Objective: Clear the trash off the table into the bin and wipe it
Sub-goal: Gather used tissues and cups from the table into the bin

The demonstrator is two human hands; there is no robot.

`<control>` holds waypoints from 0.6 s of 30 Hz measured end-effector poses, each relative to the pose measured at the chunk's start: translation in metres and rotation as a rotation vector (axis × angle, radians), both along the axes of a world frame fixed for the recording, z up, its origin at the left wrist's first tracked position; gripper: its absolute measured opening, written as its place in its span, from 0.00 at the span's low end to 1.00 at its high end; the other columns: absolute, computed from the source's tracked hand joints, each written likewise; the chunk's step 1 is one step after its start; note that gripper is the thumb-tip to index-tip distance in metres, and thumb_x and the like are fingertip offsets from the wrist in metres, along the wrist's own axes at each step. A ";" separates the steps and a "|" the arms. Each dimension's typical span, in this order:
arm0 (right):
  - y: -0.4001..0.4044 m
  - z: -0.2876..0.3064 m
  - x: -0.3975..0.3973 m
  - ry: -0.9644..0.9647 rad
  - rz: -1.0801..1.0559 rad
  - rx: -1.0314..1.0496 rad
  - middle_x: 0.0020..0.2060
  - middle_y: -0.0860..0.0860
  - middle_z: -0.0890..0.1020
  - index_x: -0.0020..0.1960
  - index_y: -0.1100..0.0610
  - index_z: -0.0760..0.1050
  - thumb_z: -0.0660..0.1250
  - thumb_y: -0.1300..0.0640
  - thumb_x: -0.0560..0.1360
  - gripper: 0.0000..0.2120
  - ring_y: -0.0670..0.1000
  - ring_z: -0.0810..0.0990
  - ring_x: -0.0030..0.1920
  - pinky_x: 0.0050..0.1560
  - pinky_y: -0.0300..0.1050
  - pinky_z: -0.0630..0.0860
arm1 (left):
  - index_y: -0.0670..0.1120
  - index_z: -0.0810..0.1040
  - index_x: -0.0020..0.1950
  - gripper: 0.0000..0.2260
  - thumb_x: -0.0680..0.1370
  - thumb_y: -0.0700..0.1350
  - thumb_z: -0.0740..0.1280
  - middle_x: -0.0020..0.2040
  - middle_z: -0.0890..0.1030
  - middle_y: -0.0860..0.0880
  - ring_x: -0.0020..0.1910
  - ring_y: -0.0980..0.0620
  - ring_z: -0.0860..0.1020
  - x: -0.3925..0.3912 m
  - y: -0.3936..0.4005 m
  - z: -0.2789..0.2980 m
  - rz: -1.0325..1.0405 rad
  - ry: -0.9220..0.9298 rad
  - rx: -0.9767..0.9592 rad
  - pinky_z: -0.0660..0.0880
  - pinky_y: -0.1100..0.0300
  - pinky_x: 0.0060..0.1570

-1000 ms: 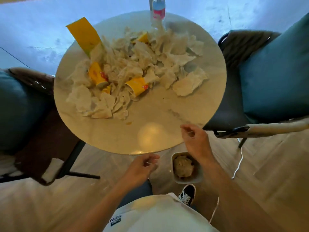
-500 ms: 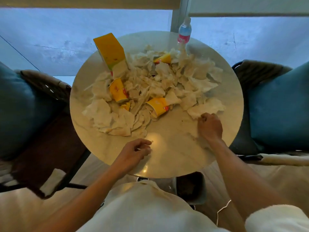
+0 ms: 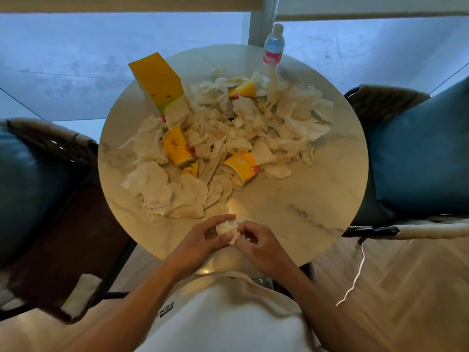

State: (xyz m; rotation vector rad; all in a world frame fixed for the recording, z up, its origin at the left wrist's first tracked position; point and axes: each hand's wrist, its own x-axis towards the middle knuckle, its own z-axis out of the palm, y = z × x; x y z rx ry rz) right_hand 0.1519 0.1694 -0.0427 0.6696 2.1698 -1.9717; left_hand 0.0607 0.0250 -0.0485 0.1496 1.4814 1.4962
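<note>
A round marble table [image 3: 299, 199] is strewn with several crumpled white tissues [image 3: 228, 128] and yellow paper cups [image 3: 177, 146], with another yellow cup [image 3: 241, 166] lying on its side. A yellow carton [image 3: 158, 83] lies at the back left. Over the table's near edge, my left hand [image 3: 200, 240] and my right hand [image 3: 256, 242] both grip one crumpled tissue ball [image 3: 227, 228] between them. The bin is hidden under the table and my body.
A clear water bottle [image 3: 272, 50] with a pink label stands at the table's far edge. Chairs with teal cushions flank the table, one on the left [image 3: 33, 189] and one on the right [image 3: 421, 153]. A white cord [image 3: 355, 275] trails on the wooden floor.
My right hand took a tissue from the table's right side and carried it to the near edge. My left hand came over to meet it; both now hold the tissue.
</note>
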 end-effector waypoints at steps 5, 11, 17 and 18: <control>-0.006 -0.001 -0.021 -0.064 0.131 -0.166 0.36 0.55 0.77 0.41 0.58 0.78 0.66 0.56 0.69 0.05 0.50 0.74 0.38 0.40 0.44 0.71 | 0.41 0.79 0.58 0.16 0.71 0.42 0.72 0.49 0.83 0.42 0.47 0.47 0.81 -0.005 -0.022 -0.005 0.156 -0.038 -0.091 0.79 0.55 0.49; 0.003 -0.032 -0.062 -0.126 0.027 0.441 0.44 0.51 0.81 0.52 0.53 0.79 0.70 0.53 0.73 0.08 0.49 0.79 0.44 0.47 0.47 0.76 | 0.44 0.81 0.48 0.06 0.73 0.36 0.71 0.40 0.84 0.47 0.40 0.51 0.82 -0.016 -0.046 -0.011 0.365 -0.046 -0.245 0.79 0.55 0.44; -0.012 -0.056 -0.073 -0.177 0.316 0.812 0.56 0.53 0.75 0.61 0.52 0.77 0.69 0.48 0.74 0.17 0.56 0.77 0.53 0.46 0.45 0.73 | 0.44 0.81 0.49 0.06 0.73 0.36 0.71 0.39 0.84 0.49 0.40 0.52 0.82 -0.025 -0.076 -0.016 0.435 -0.042 -0.266 0.80 0.54 0.47; -0.013 -0.058 -0.073 -0.135 0.282 0.832 0.54 0.54 0.76 0.58 0.54 0.78 0.68 0.51 0.75 0.13 0.56 0.78 0.51 0.43 0.44 0.70 | 0.45 0.81 0.48 0.06 0.73 0.36 0.71 0.38 0.84 0.50 0.38 0.53 0.82 -0.025 -0.079 -0.016 0.446 -0.042 -0.262 0.80 0.55 0.45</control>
